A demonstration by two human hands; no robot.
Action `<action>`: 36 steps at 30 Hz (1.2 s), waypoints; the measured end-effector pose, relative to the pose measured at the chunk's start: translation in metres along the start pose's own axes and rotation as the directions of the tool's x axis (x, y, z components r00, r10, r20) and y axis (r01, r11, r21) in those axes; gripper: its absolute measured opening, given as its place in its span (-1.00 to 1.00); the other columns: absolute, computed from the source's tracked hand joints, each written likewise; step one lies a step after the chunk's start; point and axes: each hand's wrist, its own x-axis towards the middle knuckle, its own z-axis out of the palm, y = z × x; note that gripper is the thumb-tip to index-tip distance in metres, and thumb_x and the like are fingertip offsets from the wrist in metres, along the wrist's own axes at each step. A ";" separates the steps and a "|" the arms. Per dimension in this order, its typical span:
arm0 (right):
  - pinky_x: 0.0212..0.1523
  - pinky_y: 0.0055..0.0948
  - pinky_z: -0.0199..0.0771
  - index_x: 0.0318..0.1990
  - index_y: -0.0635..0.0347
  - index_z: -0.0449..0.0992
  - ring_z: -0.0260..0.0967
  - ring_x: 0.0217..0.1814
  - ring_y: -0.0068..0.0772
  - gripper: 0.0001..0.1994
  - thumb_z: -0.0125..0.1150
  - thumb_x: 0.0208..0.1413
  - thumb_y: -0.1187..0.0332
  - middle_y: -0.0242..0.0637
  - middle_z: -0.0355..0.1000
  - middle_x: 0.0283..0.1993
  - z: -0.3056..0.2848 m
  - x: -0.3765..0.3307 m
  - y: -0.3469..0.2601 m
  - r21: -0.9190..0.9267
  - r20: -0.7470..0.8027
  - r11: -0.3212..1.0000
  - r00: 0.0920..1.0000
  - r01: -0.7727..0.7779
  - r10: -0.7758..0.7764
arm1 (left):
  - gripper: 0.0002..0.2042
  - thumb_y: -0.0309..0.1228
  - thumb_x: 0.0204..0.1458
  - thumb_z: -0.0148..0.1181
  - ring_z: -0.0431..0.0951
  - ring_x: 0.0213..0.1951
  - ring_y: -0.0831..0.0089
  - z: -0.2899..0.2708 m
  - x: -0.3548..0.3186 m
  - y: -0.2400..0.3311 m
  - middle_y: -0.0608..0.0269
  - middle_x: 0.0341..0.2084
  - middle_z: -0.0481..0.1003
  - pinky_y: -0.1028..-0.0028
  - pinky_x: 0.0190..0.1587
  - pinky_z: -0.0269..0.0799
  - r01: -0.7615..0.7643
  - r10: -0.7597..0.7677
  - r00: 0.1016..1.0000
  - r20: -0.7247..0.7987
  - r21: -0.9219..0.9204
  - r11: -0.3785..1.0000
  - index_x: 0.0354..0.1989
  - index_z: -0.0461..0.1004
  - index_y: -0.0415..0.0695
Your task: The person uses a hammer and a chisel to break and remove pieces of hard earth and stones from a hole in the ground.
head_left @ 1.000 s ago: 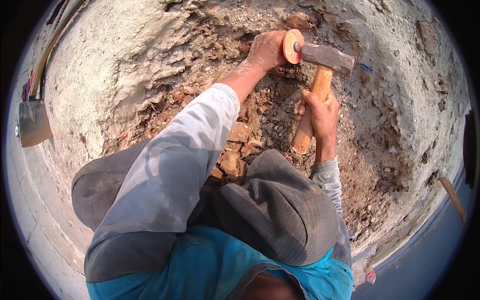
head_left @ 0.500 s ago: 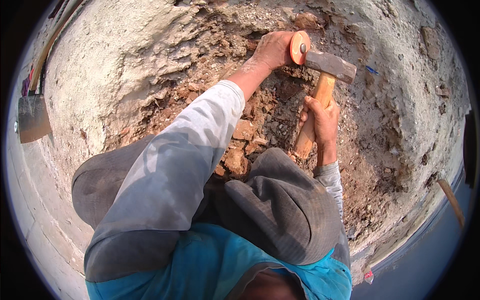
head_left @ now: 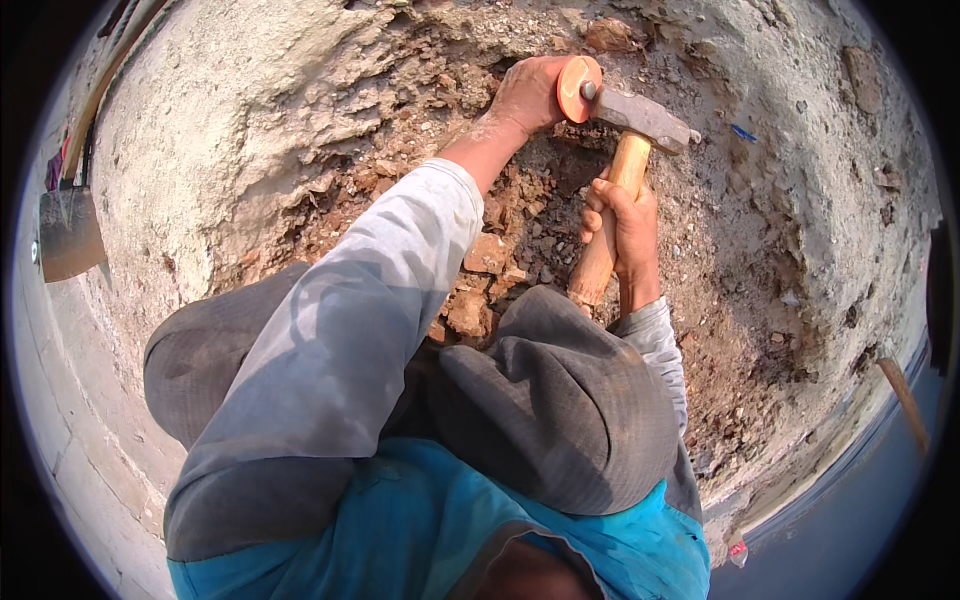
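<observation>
My left hand (head_left: 530, 95) is closed round a chisel (head_left: 588, 90) with a round orange hand guard; the guard and hand hide the chisel's shaft and tip. In my right hand (head_left: 632, 228) is a short club hammer (head_left: 645, 120) with a pale wooden handle and a worn grey steel head. The left face of the hammer head is at the chisel's struck end, touching or nearly so. Below my hands lies broken reddish-brown rubble (head_left: 487, 255) in a rough hollow.
Pale, crumbly ground or mortar (head_left: 230, 130) surrounds the hollow. At the far left is a dark metal shovel blade (head_left: 70, 235). A wooden stick (head_left: 905, 405) lies at the right edge, and a small blue scrap (head_left: 742, 132) sits right of the hammer. My bent knees (head_left: 560, 400) are close below the rubble.
Both hands have shifted slightly left and up with the chisel and hammer. The hammer head stays close against the chisel's end, and both grips are kept.
</observation>
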 end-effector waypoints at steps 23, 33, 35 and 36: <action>-0.64 -0.49 0.40 -0.10 0.28 0.35 0.34 -0.66 -0.53 -0.72 0.23 0.03 0.46 -0.37 0.37 -0.56 -0.007 -0.056 0.046 -0.459 -0.105 0.887 0.994 -0.053 0.005 | -0.76 -0.33 -0.26 0.38 0.60 -0.31 0.23 -0.057 -0.135 0.034 0.22 -0.47 0.53 0.24 -0.23 0.51 -0.266 0.256 0.911 0.324 -0.015 0.964 -0.38 0.52 -0.04; -0.50 -0.54 0.22 -0.05 0.25 0.38 0.21 -0.51 -0.64 -0.70 0.20 0.04 0.45 -0.48 0.29 -0.48 -0.008 -0.088 0.079 -0.456 -0.128 0.883 0.990 -0.114 0.062 | -0.75 -0.37 -0.20 0.34 0.55 -0.28 0.21 -0.041 -0.031 0.034 0.26 -0.40 0.53 0.30 -0.19 0.48 -0.541 0.539 0.821 0.189 -0.043 0.840 -0.30 0.53 -0.08; -0.50 -0.54 0.22 -0.07 0.24 0.39 0.20 -0.51 -0.63 -0.71 0.20 0.03 0.44 -0.49 0.28 -0.48 0.000 -0.090 0.081 -0.395 -0.193 0.905 0.977 -0.159 0.087 | -0.75 -0.34 -0.20 0.36 0.56 -0.27 0.25 -0.032 -0.020 0.001 0.28 -0.36 0.55 0.33 -0.17 0.50 -0.533 0.513 0.827 0.231 0.029 0.846 -0.29 0.54 -0.04; -0.50 -0.55 0.21 -0.07 0.24 0.40 0.20 -0.51 -0.63 -0.72 0.20 0.03 0.44 -0.49 0.28 -0.48 0.001 -0.094 0.084 -0.359 -0.242 0.913 0.964 -0.193 0.109 | -0.72 -0.32 -0.22 0.38 0.56 -0.26 0.26 -0.033 -0.029 -0.003 0.31 -0.34 0.55 0.34 -0.17 0.51 -0.524 0.496 0.830 0.257 0.052 0.850 -0.28 0.54 -0.04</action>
